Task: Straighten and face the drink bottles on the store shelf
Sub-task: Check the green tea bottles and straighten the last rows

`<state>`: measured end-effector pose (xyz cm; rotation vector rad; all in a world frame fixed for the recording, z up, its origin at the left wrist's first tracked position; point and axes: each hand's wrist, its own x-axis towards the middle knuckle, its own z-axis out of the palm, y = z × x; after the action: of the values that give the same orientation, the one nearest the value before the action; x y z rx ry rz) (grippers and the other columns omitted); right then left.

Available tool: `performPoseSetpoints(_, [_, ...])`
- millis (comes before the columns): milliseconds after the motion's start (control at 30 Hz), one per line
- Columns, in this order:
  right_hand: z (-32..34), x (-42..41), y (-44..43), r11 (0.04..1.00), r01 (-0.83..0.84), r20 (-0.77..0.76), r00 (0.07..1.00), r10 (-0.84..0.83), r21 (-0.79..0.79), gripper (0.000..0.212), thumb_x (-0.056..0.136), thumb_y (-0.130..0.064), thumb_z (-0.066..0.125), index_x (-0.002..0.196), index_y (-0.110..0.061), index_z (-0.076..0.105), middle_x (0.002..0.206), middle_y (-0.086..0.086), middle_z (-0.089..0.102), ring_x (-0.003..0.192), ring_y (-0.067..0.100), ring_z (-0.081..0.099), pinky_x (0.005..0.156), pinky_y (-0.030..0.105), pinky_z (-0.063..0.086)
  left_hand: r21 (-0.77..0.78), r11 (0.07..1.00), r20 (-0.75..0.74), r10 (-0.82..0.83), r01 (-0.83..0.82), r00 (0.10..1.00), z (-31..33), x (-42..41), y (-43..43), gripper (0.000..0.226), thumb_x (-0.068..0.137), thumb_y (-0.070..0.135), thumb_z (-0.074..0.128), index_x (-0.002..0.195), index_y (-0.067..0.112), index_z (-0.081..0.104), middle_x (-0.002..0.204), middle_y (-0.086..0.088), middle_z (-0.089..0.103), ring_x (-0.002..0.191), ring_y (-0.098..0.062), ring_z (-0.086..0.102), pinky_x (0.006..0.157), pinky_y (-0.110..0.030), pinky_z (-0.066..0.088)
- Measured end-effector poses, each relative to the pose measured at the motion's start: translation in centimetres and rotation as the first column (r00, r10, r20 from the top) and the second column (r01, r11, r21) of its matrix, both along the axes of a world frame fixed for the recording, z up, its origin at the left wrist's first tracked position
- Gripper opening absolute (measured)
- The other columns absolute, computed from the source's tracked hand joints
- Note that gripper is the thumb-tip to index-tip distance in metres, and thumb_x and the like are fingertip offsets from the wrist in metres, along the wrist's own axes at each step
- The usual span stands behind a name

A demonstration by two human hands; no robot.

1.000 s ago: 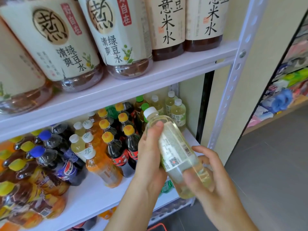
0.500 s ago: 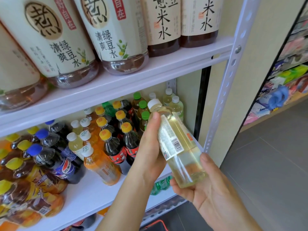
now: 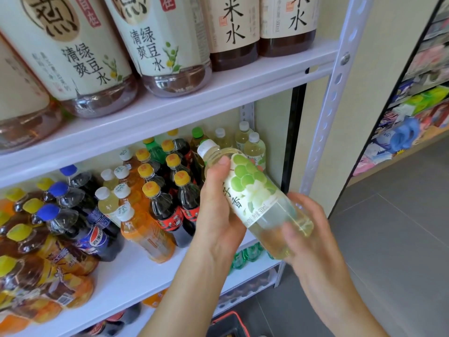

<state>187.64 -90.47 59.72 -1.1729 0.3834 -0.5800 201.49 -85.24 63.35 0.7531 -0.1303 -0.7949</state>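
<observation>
Pale yellow-green bottle was up in the air w/ both hands on it, just in front of the middle shelf near its right end. It was tilted, w/ the white cap pointing up & left and the grape label facing us. L hand gripped its top half & R hand curled round its bottom; dark cola bottles stood on the shelf just beside the L hand.

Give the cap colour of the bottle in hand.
White: the round plastic cap on the clear pale-yellow drink bottle, head view.
</observation>
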Motion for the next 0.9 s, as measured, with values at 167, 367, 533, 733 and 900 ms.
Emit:
performPoseSetpoints(167, [0.9, -0.2, -0.7, 0.766, -0.345, 0.14, 0.936, 0.323, 0.541, 0.075, 0.061, -0.061, 0.08, 0.113, -0.009, 0.069, 0.099, 0.027, 0.067, 0.076, 0.039, 0.07, 0.061, 0.038, 0.059, -0.055, 0.989, -0.005, -0.136, 0.135, 0.991, 0.0, 0.3, 0.2, 0.045, 0.062, 0.041, 0.075, 0.095, 0.01, 0.077, 0.103, -0.011, 0.073, 0.091, -0.022, 0.071, 0.078, -0.035, 0.058])
performPoseSetpoints(367, [0.1, -0.4, -0.7, 0.963, -0.129, 0.119, 0.988, 0.103, 0.235, 0.068, 0.062, -0.045, 0.087, 0.119, -0.019, 0.06, 0.111, 0.018, 0.068, 0.09, 0.034, 0.07, 0.073, 0.044, 0.058, 0.251, 0.968, 0.366, -0.076, -0.02, 0.928, 1.1, 1.4, 0.3, 0.055, 0.075, 0.037, 0.071, 0.12, 0.009, 0.06, 0.102, -0.008, 0.072, 0.094, -0.022, 0.069, 0.084, -0.04, 0.058])
performPoseSetpoints(533, [-1.0, -0.5, 0.0, 0.897, 0.161, -0.077, 0.975, -0.21, -0.411, 0.065, 0.061, -0.035, 0.083, 0.12, -0.035, 0.056, 0.116, -0.003, 0.062, 0.098, 0.023, 0.065, 0.079, 0.039, 0.058, 0.266, 0.951, 0.426, 0.033, -0.159, 0.904, 1.7, 1.6, 0.1, 0.041, 0.072, 0.023, 0.083, 0.103, 0.01, 0.057, 0.078, -0.001, 0.071, 0.074, -0.016, 0.071, 0.066, -0.03, 0.057])
performPoseSetpoints(733, [-1.6, -0.5, -0.4, 0.821, 0.11, -0.1, 0.975, -0.199, -0.561, 0.072, 0.063, -0.043, 0.082, 0.127, -0.041, 0.049, 0.125, -0.011, 0.051, 0.114, 0.019, 0.058, 0.084, 0.033, 0.055, 0.171, 0.973, 0.324, 0.093, -0.155, 0.942, 1.4, 1.9, 0.1, 0.03, 0.066, 0.008, 0.074, 0.093, 0.014, 0.062, 0.084, -0.013, 0.07, 0.074, -0.024, 0.07, 0.069, -0.039, 0.06])
performPoseSetpoints(900, [-1.1, -0.1, -1.2, 0.864, -0.314, 0.057, 0.946, 0.318, 0.394, 0.074, 0.059, -0.057, 0.084, 0.121, -0.021, 0.064, 0.113, 0.025, 0.066, 0.087, 0.037, 0.071, 0.068, 0.04, 0.059, 0.037, 0.999, 0.324, 0.01, -0.023, 0.946, 1.2, 2.6, 0.1, 0.042, 0.062, 0.011, 0.074, 0.102, 0.015, 0.06, 0.091, -0.012, 0.074, 0.085, -0.026, 0.072, 0.072, -0.04, 0.059])
